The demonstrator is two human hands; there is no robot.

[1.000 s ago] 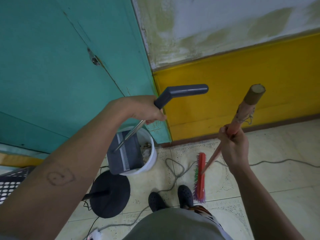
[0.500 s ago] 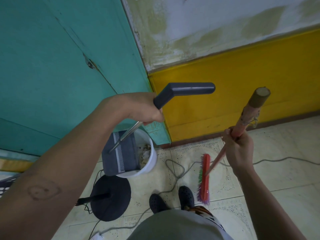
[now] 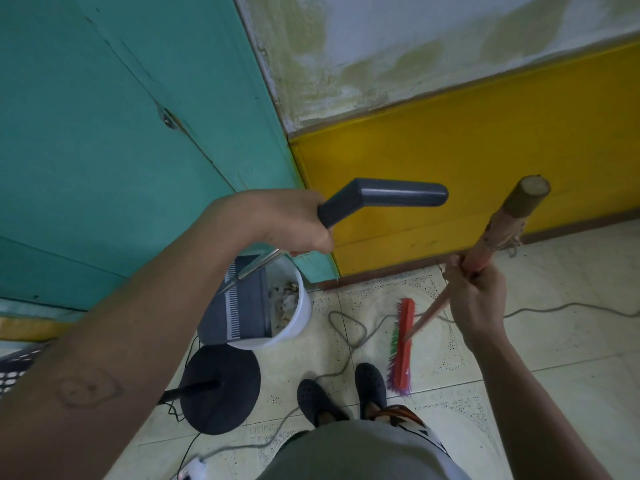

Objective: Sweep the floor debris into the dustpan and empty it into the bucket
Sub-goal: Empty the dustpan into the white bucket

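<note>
My left hand (image 3: 287, 223) grips the grey angled handle (image 3: 384, 199) of a long-handled dustpan. The grey dustpan (image 3: 242, 306) hangs tipped over the white bucket (image 3: 298, 317), which stands in the corner and holds pale debris (image 3: 285, 299). My right hand (image 3: 474, 292) grips the wooden stick (image 3: 512, 220) of a broom. Its red head (image 3: 403, 341) with purple and green bristles rests on the tiled floor, to the right of the bucket and in front of my feet.
A black round stand base (image 3: 220, 389) sits on the floor just before the bucket. Grey cables (image 3: 346, 327) loop across the tiles between bucket and broom. A teal door (image 3: 104, 133) is at the left, a yellow wall (image 3: 467, 168) behind. My dark shoes (image 3: 346, 393) stand below.
The dustpan has stayed tipped over the bucket, its handle rising slightly. The broom head has shifted a little to the right on the floor.
</note>
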